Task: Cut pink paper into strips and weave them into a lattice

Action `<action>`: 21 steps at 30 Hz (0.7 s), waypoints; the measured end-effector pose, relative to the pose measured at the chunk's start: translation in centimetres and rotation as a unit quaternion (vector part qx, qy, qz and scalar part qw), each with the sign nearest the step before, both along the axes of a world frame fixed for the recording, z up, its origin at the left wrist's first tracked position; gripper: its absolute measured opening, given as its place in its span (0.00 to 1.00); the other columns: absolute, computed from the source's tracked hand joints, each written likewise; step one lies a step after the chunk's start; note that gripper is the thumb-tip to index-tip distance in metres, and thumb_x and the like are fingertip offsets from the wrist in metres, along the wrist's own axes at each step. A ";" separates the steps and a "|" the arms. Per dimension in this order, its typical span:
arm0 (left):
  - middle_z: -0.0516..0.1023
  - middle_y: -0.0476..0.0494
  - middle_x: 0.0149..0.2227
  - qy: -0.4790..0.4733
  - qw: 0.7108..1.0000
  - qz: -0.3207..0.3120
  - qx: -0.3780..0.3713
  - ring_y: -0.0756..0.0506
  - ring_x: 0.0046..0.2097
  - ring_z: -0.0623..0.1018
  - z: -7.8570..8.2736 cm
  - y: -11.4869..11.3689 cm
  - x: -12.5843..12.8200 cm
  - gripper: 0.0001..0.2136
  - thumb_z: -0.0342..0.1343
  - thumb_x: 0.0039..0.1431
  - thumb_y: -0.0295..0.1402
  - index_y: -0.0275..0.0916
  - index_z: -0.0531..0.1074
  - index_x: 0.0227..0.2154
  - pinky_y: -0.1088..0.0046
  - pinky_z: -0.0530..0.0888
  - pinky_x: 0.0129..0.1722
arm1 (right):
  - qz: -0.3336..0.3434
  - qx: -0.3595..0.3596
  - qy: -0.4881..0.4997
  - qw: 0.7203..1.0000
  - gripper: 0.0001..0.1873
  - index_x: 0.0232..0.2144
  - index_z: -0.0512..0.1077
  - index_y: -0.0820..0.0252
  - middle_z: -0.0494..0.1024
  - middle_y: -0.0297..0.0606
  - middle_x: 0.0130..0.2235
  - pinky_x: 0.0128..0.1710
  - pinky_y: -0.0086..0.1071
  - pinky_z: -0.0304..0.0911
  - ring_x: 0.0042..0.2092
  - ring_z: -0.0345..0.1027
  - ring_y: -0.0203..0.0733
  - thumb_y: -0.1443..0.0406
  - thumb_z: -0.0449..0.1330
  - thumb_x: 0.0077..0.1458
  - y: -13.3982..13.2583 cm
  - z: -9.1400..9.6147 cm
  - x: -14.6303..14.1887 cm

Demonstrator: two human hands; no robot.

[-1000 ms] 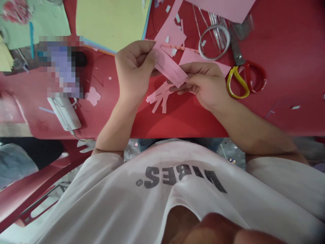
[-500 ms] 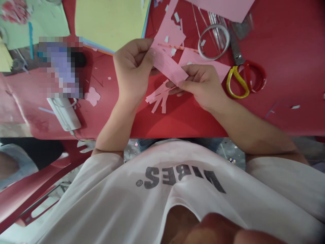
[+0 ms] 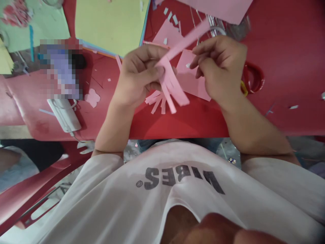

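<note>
My left hand is closed on a bunch of pink paper strips, pinched between thumb and fingers. Most of them fan out downward, while one long strip slants up to the right, slightly blurred. To the right, my right hand hovers with loosely bent fingers, apart from the strips and with nothing visible in them. On the table below the left hand lie more cut pink strips. Between the hands a pink paper piece rests on the red tabletop. The scissors' red handle shows partly behind my right wrist.
A stack of coloured sheets, yellow on top, lies at the back left. A white power strip sits at the left, near a pink paper cutout. Pink sheets and small scraps are at the back; a tape roll is mostly hidden.
My right hand has let go of the pink paper and moved up and to the right. The strips in my left hand are now spread apart. The pink piece beneath has shifted.
</note>
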State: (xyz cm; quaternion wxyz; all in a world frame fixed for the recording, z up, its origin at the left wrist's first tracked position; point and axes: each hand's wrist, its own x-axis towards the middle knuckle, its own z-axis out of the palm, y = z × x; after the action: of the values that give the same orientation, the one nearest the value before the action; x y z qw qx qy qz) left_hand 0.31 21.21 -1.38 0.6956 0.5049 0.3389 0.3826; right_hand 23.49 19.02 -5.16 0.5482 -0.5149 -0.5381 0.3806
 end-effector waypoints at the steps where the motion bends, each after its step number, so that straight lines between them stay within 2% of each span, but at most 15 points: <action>1: 0.86 0.51 0.39 0.023 0.999 -0.031 -0.017 0.50 0.34 0.84 0.2 -0.2 0.0 0.09 0.64 0.66 0.29 0.45 0.81 0.47 0.74 0.84 0.30 | -0.001 0.014 -0.038 0.999 0.21 0.40 0.81 0.50 0.80 0.31 0.33 0.31 0.39 0.64 0.32 0.74 0.43 0.76 0.55 0.55 0.2 0.1 0.5; 3: 0.86 0.49 0.39 0.086 0.995 -0.060 -0.008 0.47 0.37 0.85 -0.1 -0.5 0.3 0.11 0.62 0.65 0.28 0.42 0.81 0.49 0.72 0.83 0.32 | 0.002 0.034 -0.154 0.988 0.22 0.42 0.81 0.51 0.81 0.35 0.39 0.37 0.40 0.67 0.38 0.75 0.45 0.78 0.55 0.54 0.5 0.6 1.8; 4: 0.86 0.47 0.40 0.121 0.991 -0.063 0.015 0.46 0.39 0.86 -0.6 -0.6 0.5 0.11 0.62 0.65 0.27 0.41 0.81 0.49 0.71 0.84 0.35 | 0.014 0.024 -0.229 0.973 0.23 0.45 0.81 0.52 0.81 0.37 0.43 0.41 0.42 0.70 0.40 0.75 0.47 0.78 0.56 0.55 0.7 1.0 2.4; 7: 0.86 0.44 0.44 0.195 0.974 -0.069 0.092 0.45 0.44 0.87 -2.4 -0.8 1.4 0.10 0.62 0.65 0.28 0.39 0.81 0.48 0.67 0.85 0.45 | 0.007 -0.021 -0.419 0.908 0.24 0.51 0.79 0.56 0.78 0.46 0.53 0.54 0.50 0.72 0.51 0.76 0.56 0.77 0.63 0.53 1.1 1.8 4.0; 10: 0.86 0.44 0.45 0.224 0.963 -0.078 0.130 0.45 0.47 0.87 -3.6 -1.2 2.1 0.09 0.60 0.67 0.28 0.39 0.80 0.48 0.67 0.85 0.50 | 0.034 -0.087 -0.510 0.855 0.22 0.49 0.79 0.54 0.78 0.47 0.55 0.59 0.54 0.70 0.57 0.74 0.61 0.72 0.71 0.52 1.5 1.8 4.5; 13: 0.86 0.42 0.50 0.220 0.963 -0.052 0.148 0.44 0.54 0.85 -3.8 -1.5 2.3 0.10 0.60 0.68 0.31 0.39 0.79 0.50 0.65 0.83 0.56 | 0.037 -0.101 -0.549 0.829 0.12 0.43 0.79 0.52 0.80 0.44 0.52 0.56 0.53 0.70 0.52 0.75 0.56 0.70 0.66 0.57 1.8 1.3 4.3; 16: 0.83 0.42 0.58 0.185 0.970 -0.033 0.154 0.41 0.62 0.82 -3.7 -1.4 2.1 0.15 0.62 0.70 0.38 0.43 0.76 0.56 0.60 0.82 0.61 | -0.002 -0.063 -0.546 0.835 0.08 0.39 0.79 0.54 0.80 0.44 0.51 0.59 0.55 0.68 0.54 0.75 0.57 0.71 0.64 0.59 2.1 1.1 4.4; 19: 0.80 0.45 0.63 0.137 0.971 0.014 0.194 0.40 0.65 0.79 -3.9 -0.7 1.6 0.20 0.66 0.68 0.44 0.49 0.75 0.60 0.58 0.80 0.64 | -0.025 -0.009 -0.486 0.873 0.05 0.40 0.78 0.53 0.79 0.44 0.55 0.62 0.55 0.64 0.58 0.74 0.55 0.68 0.66 0.62 2.0 1.6 4.4; 21: 0.79 0.47 0.63 0.098 0.975 0.017 0.201 0.41 0.64 0.79 -4.0 -0.3 1.3 0.22 0.67 0.66 0.45 0.50 0.75 0.61 0.60 0.80 0.63 | -0.030 0.059 -0.429 0.901 0.06 0.40 0.75 0.53 0.81 0.41 0.54 0.64 0.51 0.62 0.58 0.75 0.50 0.69 0.67 0.61 1.6 2.1 4.0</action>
State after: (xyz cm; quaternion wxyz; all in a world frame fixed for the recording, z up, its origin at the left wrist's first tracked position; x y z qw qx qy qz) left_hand 1.59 20.94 -5.34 0.5372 0.6635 0.3296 0.4032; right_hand 27.48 20.67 -3.02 0.3051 -0.6110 -0.7267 0.0737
